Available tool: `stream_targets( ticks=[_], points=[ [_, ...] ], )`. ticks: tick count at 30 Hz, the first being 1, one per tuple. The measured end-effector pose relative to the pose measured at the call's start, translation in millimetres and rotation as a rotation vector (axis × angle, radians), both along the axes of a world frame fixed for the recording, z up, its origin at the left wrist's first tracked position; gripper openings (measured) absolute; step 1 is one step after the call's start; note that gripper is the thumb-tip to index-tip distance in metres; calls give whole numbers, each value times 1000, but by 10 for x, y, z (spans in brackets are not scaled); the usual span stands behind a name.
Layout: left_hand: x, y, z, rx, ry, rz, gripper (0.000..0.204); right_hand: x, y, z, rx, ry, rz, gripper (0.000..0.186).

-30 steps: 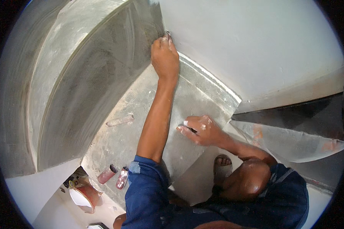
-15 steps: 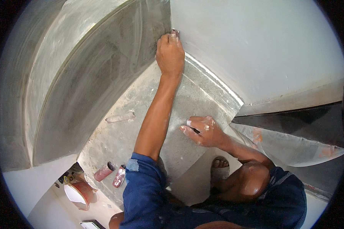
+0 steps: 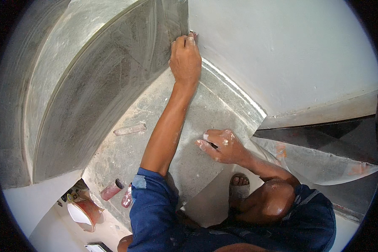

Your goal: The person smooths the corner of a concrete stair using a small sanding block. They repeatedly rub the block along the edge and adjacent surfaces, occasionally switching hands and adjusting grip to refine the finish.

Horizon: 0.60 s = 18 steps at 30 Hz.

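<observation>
My left hand (image 3: 185, 59) reaches up into the corner where a grey plastered panel (image 3: 101, 84) meets a pale wall (image 3: 281, 54). Its fingers are closed on a small reddish-brown piece of sandpaper (image 3: 193, 35), mostly hidden by the fingers. Lower down, my right hand (image 3: 223, 146) is loosely curled over the grey slab (image 3: 185, 143). White dust coats its thumb and forefinger, and nothing shows in the gap between them. Two rolled reddish sandpaper pieces, one of them a tube (image 3: 111, 190), lie near my left sleeve. A paler, dusty roll (image 3: 130, 129) rests beside the panel's foot.
An orange bucket (image 3: 88, 212) with a white inside stands at lower left, beyond the slab's edge. Translucent plastic sheeting (image 3: 323, 164) hangs over a dark surface at right. My sandalled foot (image 3: 240, 182) is below the slab's near edge.
My left hand and forearm have shifted slightly left, still holding the sandpaper against the corner. The view has moved a little, and my sleeve covers more of one reddish roll.
</observation>
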State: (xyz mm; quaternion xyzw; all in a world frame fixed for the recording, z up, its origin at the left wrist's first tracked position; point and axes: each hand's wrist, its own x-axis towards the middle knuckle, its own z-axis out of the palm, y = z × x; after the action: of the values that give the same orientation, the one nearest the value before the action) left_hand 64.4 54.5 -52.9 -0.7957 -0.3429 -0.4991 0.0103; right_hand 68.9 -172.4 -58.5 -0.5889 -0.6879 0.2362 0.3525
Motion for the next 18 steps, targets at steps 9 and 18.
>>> stream_targets(
  ticks=[9,18],
  points=[
    [46,-3,78,-19,30,67,23,-29,36,28,6,7,18,26],
    [5,-45,207,53,-50,-3,23,-24,30,60,56,43,11,25]
  ],
)
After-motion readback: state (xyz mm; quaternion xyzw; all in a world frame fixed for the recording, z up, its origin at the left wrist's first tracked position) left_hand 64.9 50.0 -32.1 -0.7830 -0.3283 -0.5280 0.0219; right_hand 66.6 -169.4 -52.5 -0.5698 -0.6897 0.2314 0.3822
